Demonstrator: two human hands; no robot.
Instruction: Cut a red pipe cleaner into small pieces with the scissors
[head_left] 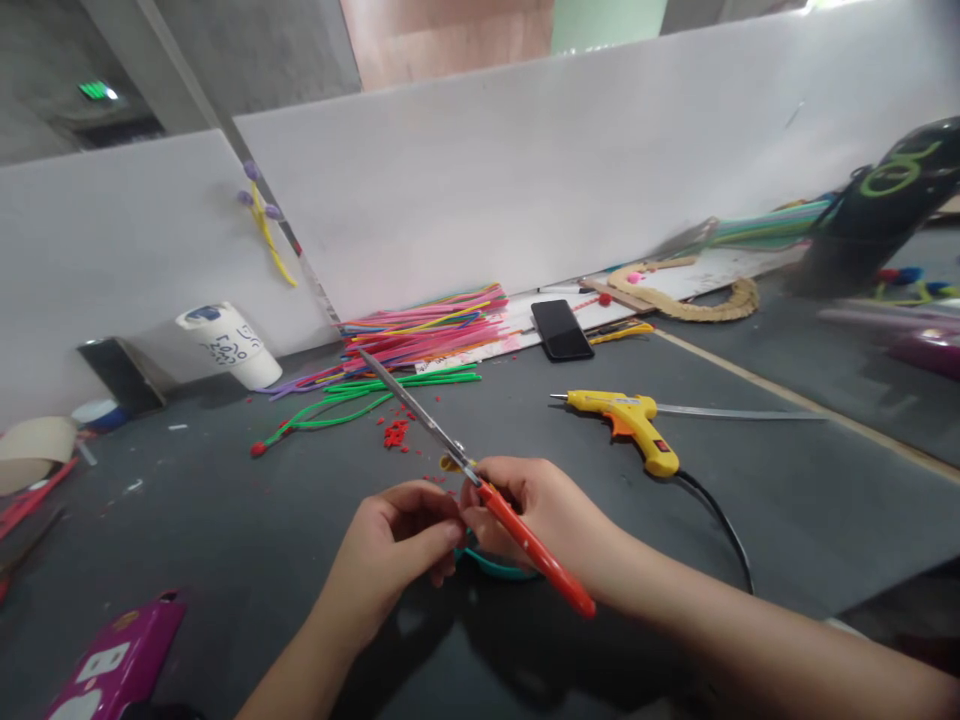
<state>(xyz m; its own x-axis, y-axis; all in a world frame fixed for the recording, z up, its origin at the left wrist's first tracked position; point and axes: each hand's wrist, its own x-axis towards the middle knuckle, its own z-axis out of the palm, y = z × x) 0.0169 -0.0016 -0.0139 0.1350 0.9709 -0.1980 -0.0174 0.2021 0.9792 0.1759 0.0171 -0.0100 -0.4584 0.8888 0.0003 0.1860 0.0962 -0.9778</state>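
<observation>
Red-handled scissors (536, 548) lie across my right hand (536, 505), which grips them with the blades pointing away to the upper left. My left hand (401, 545) is closed in a pinch, its fingertips meeting those of my right hand. What sits between the fingertips is too small or hidden to make out. Just below them curves a teal strip (499, 570), partly covered by my right hand. Small red clippings (395, 432) are scattered beyond my hands. Green pipe cleaners (345, 400) lie behind these, one with a red tip (258, 450).
A yellow glue gun (630, 425) with a cord lies to the right. Farther back are colourful pipe cleaners (435, 335), a black phone (561, 330) and a straw-coloured curved form (705, 305). At left stand a white cup (229, 345) and a purple device (120, 660). A white partition (525, 200) bounds the table.
</observation>
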